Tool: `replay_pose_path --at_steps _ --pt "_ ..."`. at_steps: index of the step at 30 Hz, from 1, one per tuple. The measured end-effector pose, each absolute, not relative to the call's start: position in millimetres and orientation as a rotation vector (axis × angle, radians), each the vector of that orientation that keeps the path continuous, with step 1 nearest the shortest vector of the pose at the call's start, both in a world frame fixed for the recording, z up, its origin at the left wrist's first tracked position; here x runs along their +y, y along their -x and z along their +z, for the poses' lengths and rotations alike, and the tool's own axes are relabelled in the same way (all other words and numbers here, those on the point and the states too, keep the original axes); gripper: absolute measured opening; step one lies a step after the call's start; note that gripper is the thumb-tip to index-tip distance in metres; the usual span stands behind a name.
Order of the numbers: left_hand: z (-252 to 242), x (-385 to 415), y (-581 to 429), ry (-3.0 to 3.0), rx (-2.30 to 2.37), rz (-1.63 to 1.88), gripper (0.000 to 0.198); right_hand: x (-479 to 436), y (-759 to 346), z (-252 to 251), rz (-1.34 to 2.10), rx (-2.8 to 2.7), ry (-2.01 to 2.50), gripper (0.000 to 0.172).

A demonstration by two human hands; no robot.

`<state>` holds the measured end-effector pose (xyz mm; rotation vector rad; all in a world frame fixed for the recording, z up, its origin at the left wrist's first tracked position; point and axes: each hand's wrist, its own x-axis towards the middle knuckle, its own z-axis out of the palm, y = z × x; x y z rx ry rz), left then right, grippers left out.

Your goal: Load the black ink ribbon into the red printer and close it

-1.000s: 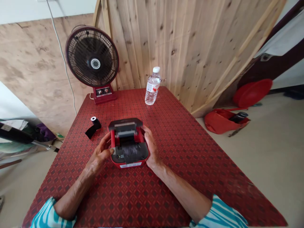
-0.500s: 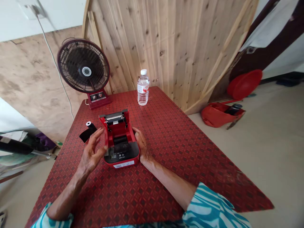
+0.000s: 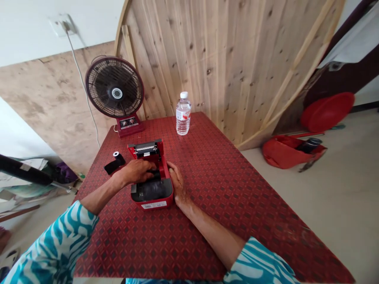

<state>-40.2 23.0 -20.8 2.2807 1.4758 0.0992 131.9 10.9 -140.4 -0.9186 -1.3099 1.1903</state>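
A red and black label printer stands on the table with its lid raised. My left hand reaches into it from the left, fingers bent down onto a black roll in the bay. The fingertips are partly hidden inside. A dark strip from the roll lies over the front panel. Against the printer's right side, my right hand is closed, steadying it with fingers along the wall. Left of the printer, a second black roll with a white core stands on end, its loose tail on the table.
A maroon fan stands at the back left of the red patterned table. A clear water bottle is at the back, before a wooden panel. Right of the table, a red bag lies on the floor.
My left hand has moved right, from beside the printer into its bay and onto the black roll. The right hand stays on the printer's side. The view has shifted slightly.
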Motion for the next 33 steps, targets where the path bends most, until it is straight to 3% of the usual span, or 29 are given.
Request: replay_pose_path --at_steps 9,15,18,21,25,33 --pt "0 2 53 -2.317 1.316 0.301 0.033 11 -130 -142 1.268 -1.204 0.936 0.045" --pt "33 -25 119 -1.852 1.358 1.013 0.047 10 -130 -144 1.256 -1.178 0.95 0.041" --pt "18 -9 148 -1.587 1.411 1.344 0.045 11 -130 -146 1.238 -1.171 0.959 0.041" --pt "-12 23 162 -1.447 1.455 1.439 0.048 11 -131 -148 1.254 -1.165 0.96 0.042" --pt "-47 61 159 -1.57 1.679 1.32 0.043 11 -133 -147 1.258 -1.187 0.98 0.041" --pt "-66 80 142 -1.957 2.217 0.477 0.022 12 -131 -148 1.249 -1.179 0.994 0.042"
